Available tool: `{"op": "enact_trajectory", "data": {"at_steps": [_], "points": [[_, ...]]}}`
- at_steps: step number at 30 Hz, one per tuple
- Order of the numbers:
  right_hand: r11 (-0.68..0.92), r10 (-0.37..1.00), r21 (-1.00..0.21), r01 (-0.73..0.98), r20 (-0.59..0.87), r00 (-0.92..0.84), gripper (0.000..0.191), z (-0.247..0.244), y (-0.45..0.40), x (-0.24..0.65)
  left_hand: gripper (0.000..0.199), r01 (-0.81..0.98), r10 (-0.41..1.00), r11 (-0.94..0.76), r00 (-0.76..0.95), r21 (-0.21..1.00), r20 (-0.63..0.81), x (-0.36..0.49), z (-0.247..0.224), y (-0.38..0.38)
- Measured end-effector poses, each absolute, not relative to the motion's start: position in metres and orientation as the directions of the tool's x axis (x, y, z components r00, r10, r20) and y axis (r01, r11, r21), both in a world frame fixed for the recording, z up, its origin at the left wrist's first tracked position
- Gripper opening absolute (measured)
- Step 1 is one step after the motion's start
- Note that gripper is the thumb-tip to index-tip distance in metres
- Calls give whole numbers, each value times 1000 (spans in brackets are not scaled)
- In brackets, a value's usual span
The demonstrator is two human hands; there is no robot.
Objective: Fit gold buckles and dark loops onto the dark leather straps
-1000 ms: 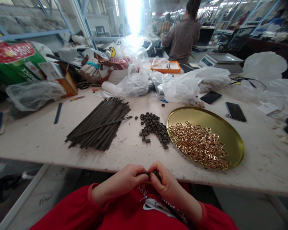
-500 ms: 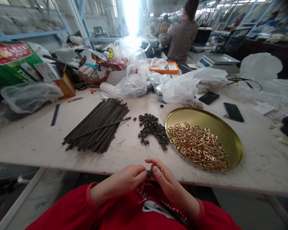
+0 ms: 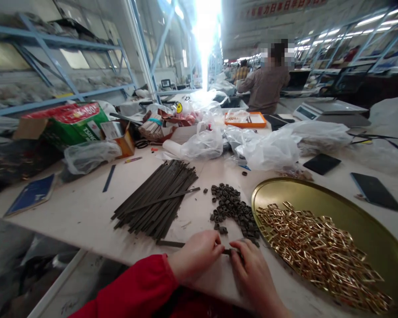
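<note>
A long dark strip [image 3: 170, 243] lies low over the near table edge and runs behind my left hand [image 3: 199, 254], whose fingertips are pinched on it. Its right end reaches the fingers of my right hand [image 3: 252, 269], thumb and forefinger closed around it. Just beyond the hands is a heap of small dark loops [image 3: 230, 203]. To the left lies a pile of dark flat strips [image 3: 157, 198], one slanting across the top. Gold rectangular buckles [image 3: 318, 247] fill much of a round gold tray [image 3: 285, 184] on the right.
Clear plastic bags [image 3: 268, 148] and an orange box [image 3: 245, 119] crowd the table's back. A phone [image 3: 375, 191] and a dark flat object [image 3: 321, 164] lie behind the tray. A blue notebook [image 3: 31, 194] is far left. A scale [image 3: 330, 110] stands at back right; a person [image 3: 267, 86] stands beyond.
My hands have moved forward from the table's front edge onto the table. A small dark piece was between my fingers before; now a long strip is. My view has tilted up and turned left.
</note>
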State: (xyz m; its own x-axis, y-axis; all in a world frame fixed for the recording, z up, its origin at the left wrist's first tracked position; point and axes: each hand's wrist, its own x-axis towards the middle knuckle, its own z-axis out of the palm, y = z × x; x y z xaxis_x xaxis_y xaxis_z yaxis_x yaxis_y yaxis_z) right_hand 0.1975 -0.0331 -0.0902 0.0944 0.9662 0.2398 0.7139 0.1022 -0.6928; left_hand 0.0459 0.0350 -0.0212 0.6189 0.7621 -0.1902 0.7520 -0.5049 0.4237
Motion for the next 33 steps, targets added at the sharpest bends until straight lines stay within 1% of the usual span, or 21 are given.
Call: {"op": "enact_trajectory", "data": {"at_steps": [3,5,8,11,15,17,19,22,24,26,28,30,32,33], "points": [[138,945,-590,795,319,73,21,-99,-28,198,21,781,806,-506,579,366,-119,42,-22,68],[148,933,-559,816,352,72,22,-101,-28,197,26,836,865,-464,499,292,-54,34,-17,100],[136,921,-532,836,378,91,23,-101,-28,196,25,911,929,-367,370,189,21,16,-9,143],[114,921,-554,825,369,121,23,-98,-30,195,23,936,945,-327,320,131,72,2,-7,161],[131,910,-614,778,385,151,25,-84,-33,196,19,929,939,-342,332,142,85,-5,-6,153],[152,902,-605,782,407,140,25,-72,-30,198,20,919,936,-351,344,180,70,-5,-1,144],[145,917,-548,824,388,97,22,-59,-21,200,20,897,927,-372,371,238,49,-3,8,132],[97,972,-416,904,234,3,16,-44,1,196,16,841,901,-404,433,361,0,0,23,108],[78,987,-391,917,162,-15,12,-41,15,192,14,799,879,-388,470,460,-74,2,28,89],[68,989,-416,907,146,-8,11,-43,24,188,14,764,849,-318,493,561,-189,3,28,69],[65,989,-465,883,145,4,13,-45,27,187,15,738,814,-222,500,637,-295,6,23,52],[64,990,-531,845,141,14,13,-44,24,189,19,684,797,-94,487,724,-357,10,16,40],[61,992,-601,797,126,19,11,-41,18,192,18,542,801,92,458,835,-385,18,9,34],[52,993,-679,732,110,31,12,-38,13,193,16,450,802,179,449,875,-395,22,7,33]]}}
